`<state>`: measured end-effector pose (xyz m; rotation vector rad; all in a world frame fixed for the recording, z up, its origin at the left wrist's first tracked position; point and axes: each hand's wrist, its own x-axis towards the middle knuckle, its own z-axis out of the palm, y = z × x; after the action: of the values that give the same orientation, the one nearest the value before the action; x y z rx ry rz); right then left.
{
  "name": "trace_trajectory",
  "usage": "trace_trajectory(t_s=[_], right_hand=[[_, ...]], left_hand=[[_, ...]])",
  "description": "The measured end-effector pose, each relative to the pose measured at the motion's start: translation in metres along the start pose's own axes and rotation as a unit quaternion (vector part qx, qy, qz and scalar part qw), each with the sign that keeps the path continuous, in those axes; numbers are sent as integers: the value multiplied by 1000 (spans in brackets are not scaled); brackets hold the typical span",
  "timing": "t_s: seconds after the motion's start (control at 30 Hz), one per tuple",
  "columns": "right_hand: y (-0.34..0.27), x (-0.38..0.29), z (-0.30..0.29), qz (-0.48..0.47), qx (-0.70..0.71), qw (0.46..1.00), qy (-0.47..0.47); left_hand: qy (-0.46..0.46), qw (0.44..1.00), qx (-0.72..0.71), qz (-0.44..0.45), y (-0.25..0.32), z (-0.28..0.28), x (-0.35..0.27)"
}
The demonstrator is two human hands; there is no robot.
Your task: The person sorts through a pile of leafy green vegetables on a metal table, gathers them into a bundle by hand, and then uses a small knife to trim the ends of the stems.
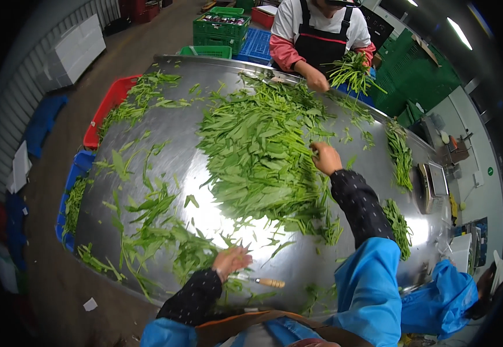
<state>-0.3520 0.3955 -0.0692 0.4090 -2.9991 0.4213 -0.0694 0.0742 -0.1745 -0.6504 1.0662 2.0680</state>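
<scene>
A large heap of long-leaved greens that look like water spinach [256, 152] lies mid-table, most of its stems pointing right. At its right edge, my right hand [326, 157] has curled fingers by the stem ends; whether they grip any stems cannot be made out. My left hand [233, 260], slightly blurred, is over the near part of the table with fingers apart and nothing in it. Just beside it lies a knife with a wooden handle [271, 283], its blade partly hidden by my left hand and leaves. Loose leafy stems [156, 243] are scattered left of that hand.
Across the metal table [342, 256], a co-worker holds a bunch of greens [349, 76]. Bundles [400, 158] and a scale [431, 182] occupy the right side. A red crate [110, 110] and a blue crate [75, 173] adjoin the left edge. Another person in blue sleeves [438, 299] stands at right.
</scene>
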Motion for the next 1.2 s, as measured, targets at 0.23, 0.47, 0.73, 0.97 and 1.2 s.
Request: trace_trajectory(t_s=[0.23,0.47,0.73,0.97,1.2], right_hand=[[50,129,86,-45,-67,996,-24],[97,196,105,-51,51,955,-286],[63,179,110,-60,-167,969,-171],[50,218,59,-92,-27,980,-175],[31,181,65,-9,-30,987,-155]], left_hand=[[-268,946,179,-28,-64,-33,-2],[-155,978,49,-133,-44,-7,-19],[-141,982,29,-124,-73,-14,-6],[-137,985,34,-102,-77,-14,-19],[-152,983,47,-93,-75,-9,-26]])
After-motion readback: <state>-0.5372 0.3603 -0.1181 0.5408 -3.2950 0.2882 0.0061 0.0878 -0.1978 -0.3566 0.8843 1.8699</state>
